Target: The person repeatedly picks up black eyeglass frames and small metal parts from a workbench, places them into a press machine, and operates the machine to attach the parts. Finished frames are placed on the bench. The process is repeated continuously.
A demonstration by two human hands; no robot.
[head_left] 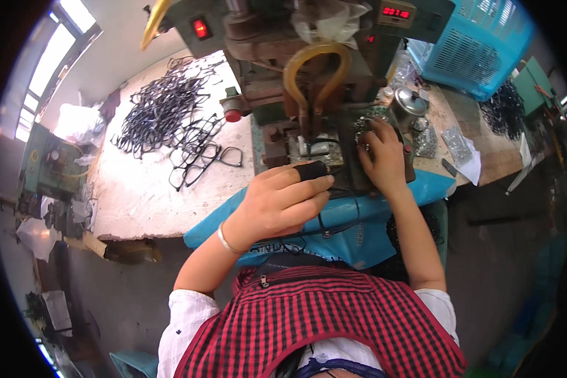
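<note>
My left hand (283,201), with a black sleeve on one finger, is closed at the front of a press (315,88). It pinches a black eyeglass frame (343,217), whose thin dark parts hang below the fingers; the gripped part is mostly hidden. To the right, my right hand (385,157) reaches over the machine's dark bed, beside a scatter of small shiny metal pieces (361,126). Its fingers are bent and apart, with a gap between thumb and forefinger. Between the hands sits a metal fixture (321,148) under the press head.
A heap of black eyeglass frames (164,107) covers part of the pale table on the left. A red button (233,115) juts from the press. Rightward are a metal canister (411,101), bags of small parts (426,140) and a blue basket (466,53). Blue plastic sheeting (365,233) drapes the front edge.
</note>
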